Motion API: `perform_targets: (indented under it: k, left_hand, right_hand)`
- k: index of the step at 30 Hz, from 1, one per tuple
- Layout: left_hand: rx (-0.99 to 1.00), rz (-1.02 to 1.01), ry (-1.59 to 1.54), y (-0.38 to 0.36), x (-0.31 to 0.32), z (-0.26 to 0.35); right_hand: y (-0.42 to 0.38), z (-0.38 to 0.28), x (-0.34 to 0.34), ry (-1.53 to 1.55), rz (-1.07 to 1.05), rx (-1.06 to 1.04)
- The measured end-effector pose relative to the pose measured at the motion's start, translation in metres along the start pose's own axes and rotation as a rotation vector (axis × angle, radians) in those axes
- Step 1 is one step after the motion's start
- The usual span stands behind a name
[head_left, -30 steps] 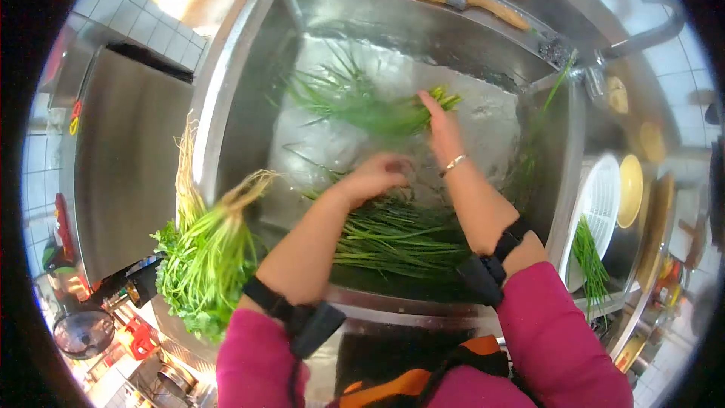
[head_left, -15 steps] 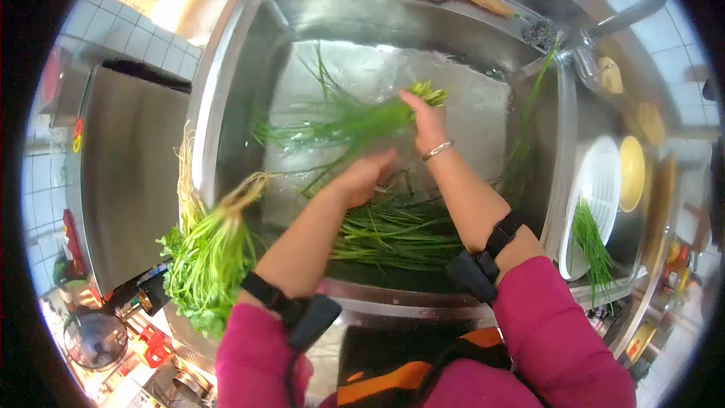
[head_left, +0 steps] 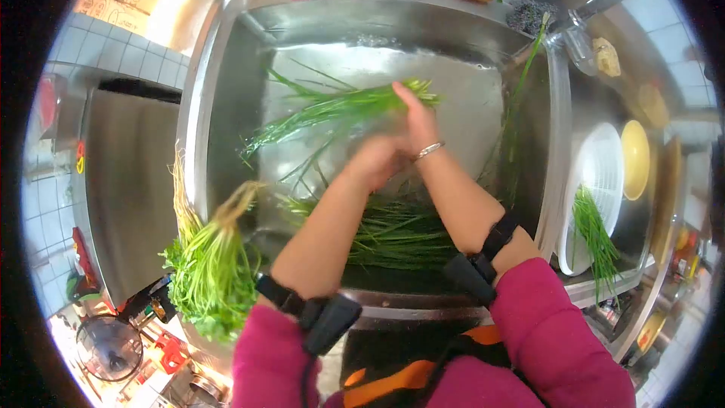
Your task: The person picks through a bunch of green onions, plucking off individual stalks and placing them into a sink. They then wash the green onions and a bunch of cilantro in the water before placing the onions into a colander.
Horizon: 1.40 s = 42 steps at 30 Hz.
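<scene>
Both hands meet over a steel sink (head_left: 226,106): the right hand (head_left: 414,117) grasps a bunch of green chives (head_left: 332,109) held above the water, the left hand (head_left: 377,162) closed beside it. More chives (head_left: 393,230) lie in the basin below.

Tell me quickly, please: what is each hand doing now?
Left hand: blurred beside the bunch of chives; grip cannot be told.
Right hand: closed on the bunch of chives, above the sink.
</scene>
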State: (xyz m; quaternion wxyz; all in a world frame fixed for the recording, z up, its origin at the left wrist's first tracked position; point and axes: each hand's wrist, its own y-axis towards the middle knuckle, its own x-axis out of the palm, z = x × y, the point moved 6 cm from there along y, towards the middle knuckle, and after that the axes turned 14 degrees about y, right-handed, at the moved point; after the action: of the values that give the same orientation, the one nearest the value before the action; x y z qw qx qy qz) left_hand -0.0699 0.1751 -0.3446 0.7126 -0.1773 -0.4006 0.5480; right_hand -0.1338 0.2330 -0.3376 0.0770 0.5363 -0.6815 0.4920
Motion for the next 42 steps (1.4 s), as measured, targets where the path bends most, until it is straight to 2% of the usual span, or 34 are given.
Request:
perform_targets:
  k: [1,3,4,6,9,12,14,18,20,24,28,30,31,33,35,36,39,42]
  left_hand:
    - [-0.003,0.000,0.001,0.001,0.002,-0.001]
    - [0.150,0.253,-0.315,0.002,-0.007,0.004]
    - [0.147,0.254,-0.316,0.002,-0.007,0.003]
    - [0.400,0.380,-0.316,-0.003,-0.016,0.012]
    - [0.345,0.418,-0.472,0.006,-0.033,0.000]
    - [0.313,0.544,-0.377,0.002,-0.036,-0.001]
    - [0.328,0.520,-0.379,0.005,-0.043,-0.004]
    - [0.336,0.489,-0.402,0.002,-0.044,-0.006]
    - [0.308,0.493,-0.456,0.002,-0.043,-0.009]
    - [0.309,0.532,-0.597,0.006,-0.053,-0.021]
    - [0.325,0.522,-0.584,0.004,-0.067,-0.026]
    - [0.391,0.367,-0.593,0.006,-0.065,-0.018]
    - [0.390,0.368,-0.594,0.005,-0.064,-0.016]
    - [0.282,0.411,-0.520,0.006,-0.062,-0.016]
    - [0.264,0.405,-0.426,0.005,-0.057,-0.013]
    - [0.245,0.398,-0.332,0.005,-0.054,-0.012]
    - [0.237,0.326,-0.345,0.007,-0.046,-0.013]
    - [0.303,0.329,-0.276,0.002,-0.040,-0.005]
  right_hand:
    - [-0.002,-0.001,0.001,-0.015,-0.021,-0.056]
    - [-0.001,-0.001,0.003,-0.031,-0.044,-0.110]
    - [0.001,0.004,0.000,0.071,-0.021,-0.035]
    - [0.000,0.010,-0.002,0.169,0.008,0.039]
    - [-0.004,0.007,0.001,0.172,-0.012,-0.012]
    - [-0.002,0.014,-0.001,0.161,-0.030,0.021]
    - [0.002,0.019,-0.003,0.221,-0.088,0.054]
    - [0.026,0.036,-0.021,0.317,-0.038,0.129]
    - [0.027,0.032,-0.020,0.327,-0.018,0.043]
    - [0.020,0.031,-0.010,0.410,-0.005,0.047]
    - [0.014,0.024,-0.012,0.359,0.093,-0.005]
    - [0.013,0.020,-0.012,0.301,0.126,-0.051]
    - [0.015,0.017,-0.010,0.270,0.063,-0.115]
    - [0.018,0.014,-0.007,0.239,0.001,-0.177]
    - [0.021,0.020,-0.004,0.427,0.009,-0.059]
    - [0.019,0.020,-0.002,0.426,0.010,-0.059]
    - [0.017,0.018,-0.009,0.293,0.112,-0.104]
    - [0.025,0.025,-0.010,0.336,0.014,-0.100]
